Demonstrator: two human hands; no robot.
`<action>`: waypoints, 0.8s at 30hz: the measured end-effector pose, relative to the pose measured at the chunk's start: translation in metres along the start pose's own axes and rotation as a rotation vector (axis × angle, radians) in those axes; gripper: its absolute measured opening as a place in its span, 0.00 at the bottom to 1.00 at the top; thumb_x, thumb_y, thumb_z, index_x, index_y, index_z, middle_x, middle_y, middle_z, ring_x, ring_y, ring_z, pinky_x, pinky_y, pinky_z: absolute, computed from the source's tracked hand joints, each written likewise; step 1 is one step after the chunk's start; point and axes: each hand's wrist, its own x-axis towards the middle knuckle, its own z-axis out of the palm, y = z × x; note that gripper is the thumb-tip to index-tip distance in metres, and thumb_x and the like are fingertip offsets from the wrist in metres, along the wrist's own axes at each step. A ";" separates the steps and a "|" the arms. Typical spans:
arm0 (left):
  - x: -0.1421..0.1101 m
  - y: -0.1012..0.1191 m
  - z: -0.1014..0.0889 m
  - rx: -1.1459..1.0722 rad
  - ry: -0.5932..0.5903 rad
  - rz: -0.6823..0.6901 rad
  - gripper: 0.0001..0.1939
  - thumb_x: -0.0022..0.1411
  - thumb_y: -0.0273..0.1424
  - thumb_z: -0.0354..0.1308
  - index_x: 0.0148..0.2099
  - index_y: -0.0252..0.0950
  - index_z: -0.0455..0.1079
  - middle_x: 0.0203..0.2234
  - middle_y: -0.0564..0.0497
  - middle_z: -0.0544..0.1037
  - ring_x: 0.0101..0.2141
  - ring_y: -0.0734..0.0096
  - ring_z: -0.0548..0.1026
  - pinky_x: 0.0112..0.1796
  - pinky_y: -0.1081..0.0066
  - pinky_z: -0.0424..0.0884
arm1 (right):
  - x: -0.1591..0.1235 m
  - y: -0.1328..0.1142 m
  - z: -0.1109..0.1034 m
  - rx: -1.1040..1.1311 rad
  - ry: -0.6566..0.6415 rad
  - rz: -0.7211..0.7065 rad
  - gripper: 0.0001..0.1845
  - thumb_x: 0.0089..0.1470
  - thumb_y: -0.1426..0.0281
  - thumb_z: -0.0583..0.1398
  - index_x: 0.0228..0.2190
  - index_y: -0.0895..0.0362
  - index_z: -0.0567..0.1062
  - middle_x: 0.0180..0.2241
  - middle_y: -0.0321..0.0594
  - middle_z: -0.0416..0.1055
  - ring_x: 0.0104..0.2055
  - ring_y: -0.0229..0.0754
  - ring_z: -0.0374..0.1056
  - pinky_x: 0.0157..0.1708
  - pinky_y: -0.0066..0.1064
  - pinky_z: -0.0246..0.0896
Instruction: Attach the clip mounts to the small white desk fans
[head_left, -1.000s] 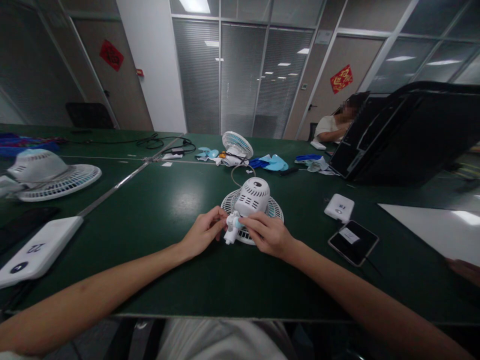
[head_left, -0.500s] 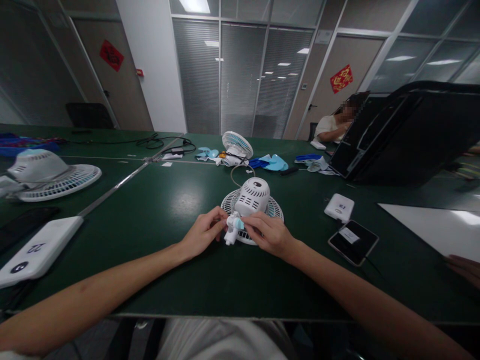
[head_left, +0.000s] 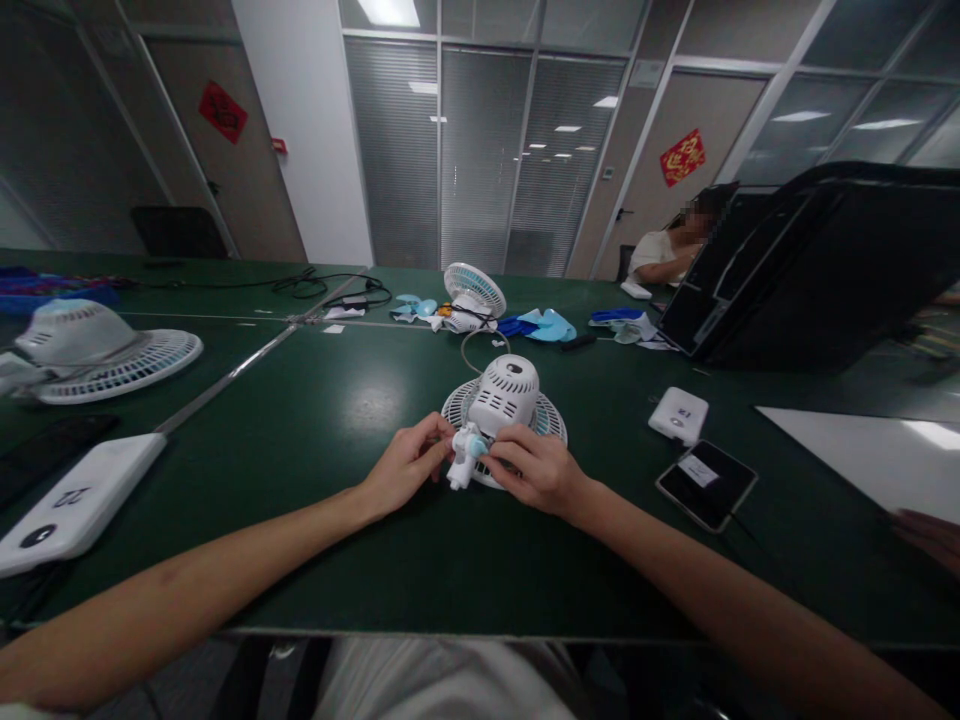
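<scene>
Centrally placed: one white fan [head_left: 508, 390], face down on a green table [head_left: 337, 570], its grille [head_left: 556, 425] flat beneath and its vented motor housing [head_left: 519, 372] uppermost. Fitted at the near end, towards the wearer: a white bracket [head_left: 458, 468] with a light-blue knob [head_left: 478, 447].

Left hand [head_left: 409, 460]: thumb and fingers drawn together at the bracket's left side, pinching its edge. Right hand [head_left: 541, 468]: fingertips closed around the knob from the right, thumb below — how firmly, one cannot tell.

Right of the fan, well apart: one white power bank [head_left: 679, 415], rounded at the corners; just beside it, one dark phone [head_left: 709, 487] bearing a pale label. Farther right, a white board [head_left: 862, 460], with another person's hand [head_left: 930, 538], partly cut off, at its near edge.

Left side: a second fan [head_left: 82, 335], likewise face down; a long white device [head_left: 79, 500], numbered, nearer the wearer.

Far side: a third fan [head_left: 476, 292], grille tilted upward; light-blue blades [head_left: 551, 325] to its right; tangled black cable [head_left: 307, 285] to its left. Far right: a large black case [head_left: 825, 270] — a seated person [head_left: 658, 255] partly behind it.
</scene>
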 end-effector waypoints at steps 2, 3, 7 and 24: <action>0.000 -0.001 0.000 -0.004 -0.002 -0.004 0.13 0.71 0.41 0.55 0.45 0.35 0.66 0.31 0.52 0.75 0.25 0.75 0.71 0.26 0.76 0.66 | -0.001 0.000 -0.001 0.036 0.002 0.012 0.09 0.63 0.72 0.60 0.46 0.58 0.72 0.40 0.44 0.76 0.36 0.39 0.73 0.29 0.28 0.69; 0.000 -0.001 0.000 -0.007 -0.002 -0.008 0.13 0.71 0.41 0.55 0.45 0.35 0.66 0.30 0.52 0.75 0.25 0.75 0.71 0.26 0.76 0.66 | -0.001 0.001 -0.001 0.047 -0.004 0.012 0.12 0.63 0.73 0.60 0.49 0.58 0.72 0.41 0.45 0.75 0.37 0.40 0.74 0.30 0.28 0.70; 0.000 0.000 0.000 -0.013 -0.002 -0.017 0.12 0.72 0.40 0.54 0.45 0.36 0.66 0.30 0.53 0.74 0.25 0.75 0.71 0.25 0.77 0.65 | -0.003 0.002 -0.002 0.043 -0.037 -0.004 0.19 0.63 0.75 0.58 0.55 0.57 0.69 0.43 0.46 0.75 0.39 0.41 0.75 0.31 0.29 0.72; -0.009 0.019 0.009 0.260 -0.019 -0.023 0.23 0.60 0.44 0.67 0.48 0.39 0.61 0.33 0.55 0.79 0.26 0.73 0.73 0.27 0.74 0.66 | 0.007 -0.003 0.000 0.003 0.009 0.051 0.05 0.67 0.70 0.59 0.40 0.59 0.74 0.35 0.42 0.76 0.33 0.38 0.73 0.28 0.28 0.66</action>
